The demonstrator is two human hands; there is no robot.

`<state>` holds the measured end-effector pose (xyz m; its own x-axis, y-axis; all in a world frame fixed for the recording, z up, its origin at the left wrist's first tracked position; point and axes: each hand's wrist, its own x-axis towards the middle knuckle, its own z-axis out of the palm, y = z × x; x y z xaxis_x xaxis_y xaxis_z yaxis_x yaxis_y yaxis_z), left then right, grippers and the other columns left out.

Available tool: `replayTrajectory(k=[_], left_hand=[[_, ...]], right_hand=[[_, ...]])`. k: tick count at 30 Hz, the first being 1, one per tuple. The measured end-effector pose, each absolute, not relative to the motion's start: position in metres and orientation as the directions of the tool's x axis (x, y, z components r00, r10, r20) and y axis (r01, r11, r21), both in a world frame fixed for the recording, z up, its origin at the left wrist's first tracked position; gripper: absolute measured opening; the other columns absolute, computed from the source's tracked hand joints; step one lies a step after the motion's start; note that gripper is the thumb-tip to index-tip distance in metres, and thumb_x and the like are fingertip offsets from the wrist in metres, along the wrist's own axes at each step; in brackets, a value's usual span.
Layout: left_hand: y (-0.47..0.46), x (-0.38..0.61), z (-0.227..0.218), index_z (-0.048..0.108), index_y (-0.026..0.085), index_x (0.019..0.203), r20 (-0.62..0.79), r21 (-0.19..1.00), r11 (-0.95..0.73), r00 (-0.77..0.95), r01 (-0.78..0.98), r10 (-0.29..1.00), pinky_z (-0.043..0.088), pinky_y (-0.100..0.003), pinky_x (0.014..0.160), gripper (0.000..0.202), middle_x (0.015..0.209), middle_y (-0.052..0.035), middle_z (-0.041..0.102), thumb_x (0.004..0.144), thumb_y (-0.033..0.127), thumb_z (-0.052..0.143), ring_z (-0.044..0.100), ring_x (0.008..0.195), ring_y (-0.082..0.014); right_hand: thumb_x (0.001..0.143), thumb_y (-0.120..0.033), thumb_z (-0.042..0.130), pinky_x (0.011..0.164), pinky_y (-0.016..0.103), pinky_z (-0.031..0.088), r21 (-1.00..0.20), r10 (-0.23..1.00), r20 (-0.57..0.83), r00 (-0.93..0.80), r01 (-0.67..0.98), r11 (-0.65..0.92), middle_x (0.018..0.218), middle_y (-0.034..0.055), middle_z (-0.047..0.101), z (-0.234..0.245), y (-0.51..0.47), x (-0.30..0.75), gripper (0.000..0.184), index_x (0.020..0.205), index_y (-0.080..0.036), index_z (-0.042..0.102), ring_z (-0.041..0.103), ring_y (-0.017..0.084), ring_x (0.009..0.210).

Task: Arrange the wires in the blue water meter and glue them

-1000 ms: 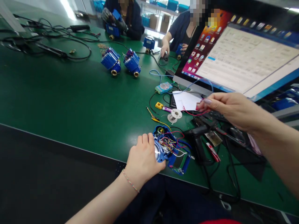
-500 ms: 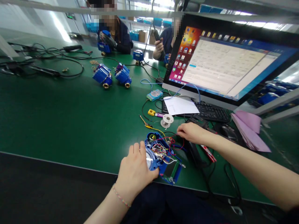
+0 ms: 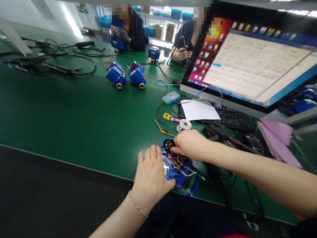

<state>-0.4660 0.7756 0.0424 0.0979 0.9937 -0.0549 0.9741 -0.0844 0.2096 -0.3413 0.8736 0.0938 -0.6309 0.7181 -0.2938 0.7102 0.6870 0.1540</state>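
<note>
While the bare left hand (image 3: 152, 175) curls over the open, rounded blue plastic housing (image 3: 175, 173), fingers along the left side and thumb at the near edge, it grips the piece steady at the near side of the green tabletop (image 3: 74, 115). The bare right hand (image 3: 189, 142) is curled, with its fingertips at the round dark recess (image 3: 169, 144) at the housing's far end; whether it pinches anything there, I cannot tell.

Thin red, yellow and white wires (image 3: 182, 162) spread loosely over the housing, and a rectangular green display board in a blue frame (image 3: 189, 181) lies at its right. I judge the work to be partway: the housing is opened and its insides are laid bare, but the wires are not tucked in and nothing is closed up.

Just beyond sit a white spool of thin wire (image 3: 185, 124) and a yellow clip lead (image 3: 163, 131). Farther off stand 2 blue box-shaped units with brass-coloured ends (image 3: 115, 73) and a large black-framed monitor (image 3: 257, 62). Across the table, 2 co-workers are at work, 1 wearing grey gloves (image 3: 121, 34).
</note>
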Motion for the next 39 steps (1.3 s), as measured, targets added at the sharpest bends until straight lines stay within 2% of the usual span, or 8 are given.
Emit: replayTrajectory(k=[3, 6, 9, 12, 15, 19, 32, 39], left_hand=[[0.781, -0.466, 0.044, 0.016, -0.001, 0.140, -0.072, 0.221, -0.147, 0.166, 0.964, 0.983, 0.020, -0.051, 0.111, 0.101, 0.148, -0.0206, 0.019, 0.061, 0.041, 0.064, 0.023, 0.133, -0.0319], [0.787, -0.467, 0.044, 0.018, -0.002, 0.139, -0.102, 0.292, -0.187, 0.225, 0.938, 0.969, 0.026, -0.045, 0.110, 0.106, 0.143, -0.0212, 0.030, 0.056, 0.041, 0.068, 0.032, 0.129, -0.0304], [0.791, -0.467, 0.040, 0.026, -0.002, 0.137, -0.054, 0.376, -0.156, 0.190, 0.913, 0.980, 0.038, -0.040, 0.101, 0.102, 0.128, -0.0197, 0.047, 0.056, 0.045, 0.068, 0.046, 0.115, -0.0286], [0.790, -0.466, 0.038, 0.031, 0.002, 0.135, -0.011, 0.424, -0.125, 0.143, 0.897, 0.990, 0.041, -0.039, 0.096, 0.097, 0.121, -0.0166, 0.051, 0.057, 0.046, 0.068, 0.049, 0.108, -0.0272], [0.790, -0.463, 0.038, 0.028, 0.002, 0.136, -0.036, 0.413, -0.075, 0.099, 0.908, 0.994, 0.045, -0.042, 0.090, 0.100, 0.112, -0.0156, 0.054, 0.057, 0.049, 0.067, 0.051, 0.101, -0.0279], [0.791, -0.460, 0.041, 0.022, -0.002, 0.138, -0.057, 0.360, -0.051, 0.077, 0.932, 0.995, 0.048, -0.042, 0.081, 0.108, 0.105, -0.0158, 0.055, 0.055, 0.051, 0.066, 0.051, 0.095, -0.0285], [0.794, -0.463, 0.041, 0.023, -0.001, 0.138, -0.051, 0.350, -0.073, 0.097, 0.934, 0.994, 0.050, -0.038, 0.072, 0.105, 0.103, -0.0143, 0.055, 0.056, 0.052, 0.062, 0.050, 0.095, -0.0282], [0.794, -0.467, 0.039, 0.024, 0.000, 0.138, -0.026, 0.345, -0.131, 0.149, 0.930, 0.988, 0.051, -0.039, 0.072, 0.111, 0.104, -0.0142, 0.056, 0.052, 0.058, 0.065, 0.051, 0.094, -0.0287]], right_hand=[[0.084, -0.032, 0.048, 0.058, 0.029, 0.045, 0.176, 0.665, -0.351, -0.659, 0.652, 0.738, 0.069, 0.0152, 0.065, 0.093, 0.871, -0.345, 0.031, 0.075, -0.010, 0.068, 0.064, 0.024, 0.070], [0.087, -0.032, 0.043, 0.059, 0.029, 0.043, 0.074, 0.653, -0.343, -0.675, 0.674, 0.735, 0.074, 0.0134, 0.064, 0.097, 0.869, -0.343, 0.034, 0.074, -0.011, 0.066, 0.062, 0.021, 0.068], [0.088, -0.032, 0.040, 0.064, 0.026, 0.042, -0.288, 0.647, -0.210, -0.733, 0.679, 0.676, 0.081, 0.0091, 0.061, 0.097, 0.869, -0.339, 0.035, 0.067, -0.013, 0.061, 0.057, 0.014, 0.069], [0.087, -0.034, 0.042, 0.065, 0.022, 0.040, -0.736, 0.641, -0.109, -0.759, 0.495, 0.461, 0.074, 0.0035, 0.056, 0.091, 0.867, -0.337, 0.035, 0.061, -0.014, 0.053, 0.050, 0.009, 0.067], [0.085, -0.048, 0.043, 0.049, 0.022, 0.030, -0.944, 0.741, -0.081, -0.667, 0.289, 0.157, 0.052, -0.0038, 0.039, 0.078, 0.864, -0.339, 0.044, 0.054, -0.016, 0.044, 0.033, 0.006, 0.049], [0.080, -0.049, 0.050, 0.042, 0.024, 0.015, -0.992, 0.899, 0.003, -0.438, 0.109, 0.056, 0.044, -0.0074, 0.022, 0.062, 0.859, -0.341, 0.049, 0.047, -0.019, 0.032, 0.017, 0.004, 0.043], [0.082, -0.037, 0.042, 0.038, 0.022, 0.017, -0.840, 0.863, 0.211, -0.459, 0.366, 0.400, 0.043, -0.0055, 0.022, 0.067, 0.846, -0.341, 0.042, 0.046, -0.020, 0.026, 0.020, 0.004, 0.040], [0.082, -0.045, 0.047, 0.041, 0.023, 0.017, -0.942, 0.932, 0.129, -0.339, 0.253, 0.222, 0.044, -0.0057, 0.024, 0.053, 0.843, -0.333, 0.047, 0.046, -0.019, 0.030, 0.020, 0.005, 0.043]])
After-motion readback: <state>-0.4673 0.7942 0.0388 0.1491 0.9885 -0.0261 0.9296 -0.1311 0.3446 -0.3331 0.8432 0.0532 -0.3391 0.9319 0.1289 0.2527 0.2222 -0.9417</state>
